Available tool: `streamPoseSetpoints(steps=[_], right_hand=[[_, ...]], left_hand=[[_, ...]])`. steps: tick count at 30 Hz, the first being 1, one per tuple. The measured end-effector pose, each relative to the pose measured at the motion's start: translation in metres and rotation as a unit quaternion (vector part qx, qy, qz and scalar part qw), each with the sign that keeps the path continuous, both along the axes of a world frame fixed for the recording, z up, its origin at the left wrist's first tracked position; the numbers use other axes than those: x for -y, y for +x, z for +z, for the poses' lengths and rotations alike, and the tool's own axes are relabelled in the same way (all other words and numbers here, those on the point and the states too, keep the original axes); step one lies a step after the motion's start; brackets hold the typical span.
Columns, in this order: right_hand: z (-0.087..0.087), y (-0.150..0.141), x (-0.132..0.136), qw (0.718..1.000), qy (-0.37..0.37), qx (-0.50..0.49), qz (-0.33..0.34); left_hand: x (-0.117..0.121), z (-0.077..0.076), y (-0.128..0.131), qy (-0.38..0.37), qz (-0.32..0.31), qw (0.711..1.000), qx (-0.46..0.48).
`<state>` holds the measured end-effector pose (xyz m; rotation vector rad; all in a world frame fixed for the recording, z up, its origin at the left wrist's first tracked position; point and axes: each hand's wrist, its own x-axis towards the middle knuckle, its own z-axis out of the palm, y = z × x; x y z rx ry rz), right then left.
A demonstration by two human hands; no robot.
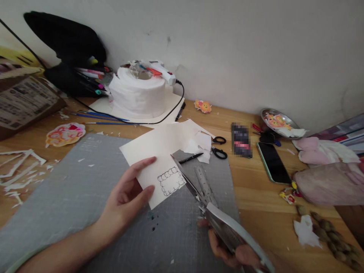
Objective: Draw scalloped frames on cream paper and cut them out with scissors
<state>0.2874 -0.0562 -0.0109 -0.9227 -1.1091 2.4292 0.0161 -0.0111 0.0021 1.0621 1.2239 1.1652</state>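
My left hand (pixel 125 197) pinches a small cream paper piece (pixel 163 180) with a black scalloped outline drawn on it, held above the grey cutting mat (pixel 71 197). My right hand (pixel 227 250) grips a pair of large grey-handled scissors (pixel 204 201). Their blades are parted, with the tips at the right edge of the paper piece. A bigger cream sheet (pixel 159 142) lies on the mat just behind the held piece.
A toilet paper roll (pixel 138 94) with a glue gun (pixel 162 72) on top stands at the back. Small black scissors (pixel 219 147), a black pen (pixel 190 158), a phone (pixel 273 163), a metal bowl (pixel 278 121), a cardboard box (pixel 22 102) and paper scraps (pixel 19 170) lie on the wooden table.
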Motion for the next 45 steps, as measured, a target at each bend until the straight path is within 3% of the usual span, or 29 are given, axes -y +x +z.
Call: streamPoseSetpoints(steps=[5, 7, 9, 12, 17, 25, 33, 40, 45], right_hand=[[-0.006, 0.004, 0.002, 0.997, 0.017, -0.072, 0.022], [-0.016, 0.003, 0.009, 0.990, 0.056, -0.112, -0.066], [-0.023, 0.002, 0.016, 0.984, 0.054, -0.140, -0.093], [-0.022, 0.003, 0.020, 0.993, 0.036, -0.081, -0.072], [-0.001, 0.001, 0.017, 0.998, 0.023, 0.002, -0.061], [0.002, -0.001, 0.017, 0.998, 0.013, 0.016, -0.066], [0.002, -0.001, 0.018, 0.995, -0.019, -0.005, -0.093], [0.003, -0.004, 0.017, 0.994, -0.047, -0.004, -0.099], [-0.002, -0.004, 0.016, 0.996, -0.004, -0.004, -0.091]], left_hand=[[0.002, 0.002, 0.001, -0.011, -0.002, 1.000, 0.009], [0.002, 0.002, 0.002, -0.020, 0.000, 1.000, 0.014], [0.002, 0.003, 0.002, -0.024, 0.002, 0.999, 0.022], [0.001, 0.003, 0.002, -0.034, 0.003, 0.999, 0.034], [0.000, 0.002, 0.001, -0.031, -0.001, 0.998, 0.052], [0.002, 0.004, 0.003, -0.045, 0.020, 0.996, 0.074], [0.004, 0.015, 0.008, -0.078, 0.034, 0.994, 0.066], [-0.001, 0.006, 0.006, -0.051, 0.035, 0.992, 0.112], [-0.009, 0.004, 0.005, -0.030, 0.069, 0.990, 0.119]])
